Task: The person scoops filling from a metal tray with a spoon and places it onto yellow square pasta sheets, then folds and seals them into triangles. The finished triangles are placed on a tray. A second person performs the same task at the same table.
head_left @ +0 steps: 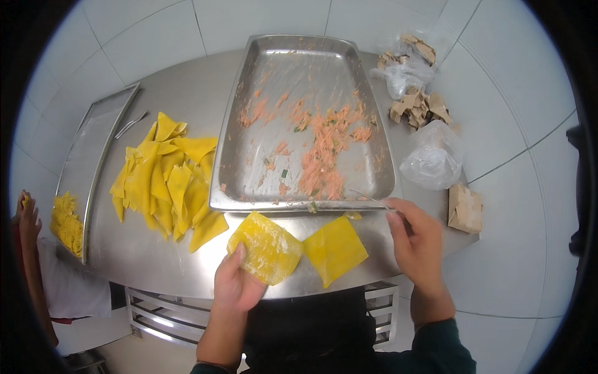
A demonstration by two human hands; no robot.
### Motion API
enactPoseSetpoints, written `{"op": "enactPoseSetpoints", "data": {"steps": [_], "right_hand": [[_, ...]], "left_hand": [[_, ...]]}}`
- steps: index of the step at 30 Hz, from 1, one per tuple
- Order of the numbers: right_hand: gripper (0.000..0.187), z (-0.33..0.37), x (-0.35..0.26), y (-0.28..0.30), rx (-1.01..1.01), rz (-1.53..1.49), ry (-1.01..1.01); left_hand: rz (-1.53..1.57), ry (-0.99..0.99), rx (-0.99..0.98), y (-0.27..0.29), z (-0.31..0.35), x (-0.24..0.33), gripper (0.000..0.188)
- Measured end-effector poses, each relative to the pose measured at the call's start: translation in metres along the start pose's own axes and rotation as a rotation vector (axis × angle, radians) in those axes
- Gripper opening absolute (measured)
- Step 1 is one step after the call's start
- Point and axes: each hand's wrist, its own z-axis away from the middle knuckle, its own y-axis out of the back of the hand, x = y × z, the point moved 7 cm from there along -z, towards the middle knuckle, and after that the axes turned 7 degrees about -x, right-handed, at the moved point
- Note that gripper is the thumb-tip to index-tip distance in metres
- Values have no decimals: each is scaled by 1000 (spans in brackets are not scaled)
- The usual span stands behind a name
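My left hand point(238, 280) grips a floured yellow dough square point(266, 246) by its left side, thumb on top, at the table's near edge. Beside it, a second yellow dough square point(337, 250) lies flat on the steel. My right hand point(416, 240) is closed around a thin metal utensil point(367, 197), reaching over the near rim of a deep steel pan point(299, 206); the utensil's kind is unclear. Inside the pan, an orange-pink filling with green bits point(327, 149) is spread, mostly right of the middle. Left of the pan lies a heap of yellow dough sheets point(168, 177).
A framed tray point(103, 134) at the left holds yellow shreds point(66, 221); a fork point(131, 123) lies beside it. Crumpled brown paper point(418, 107), a clear plastic bag point(435, 156) and a brown paper packet point(465, 207) line the right. Another person's hands point(27, 221) show at far left.
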Motion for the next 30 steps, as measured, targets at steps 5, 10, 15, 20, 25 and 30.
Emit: {"op": "enactPoseSetpoints", "data": {"steps": [5,10,15,20,25,30], "right_hand": [[15,-63,-15,-28,-132,288,222],[15,-94,-17,-58,-299,442,214],[15,-96,-15,-69,-475,432,196],[15,-102,-14,-65,-453,506,220],[15,-100,-19,-66,-532,386,239],[14,-106,-13,-74,-686,357,203]], "left_hand": [[42,33,70,-2,-1,-2,48],[10,56,93,-4,-1,0,53],[42,70,159,4,1,-2,53],[33,75,136,4,0,-3,53],[50,60,141,2,0,-3,54],[32,87,196,9,4,-5,54]]}}
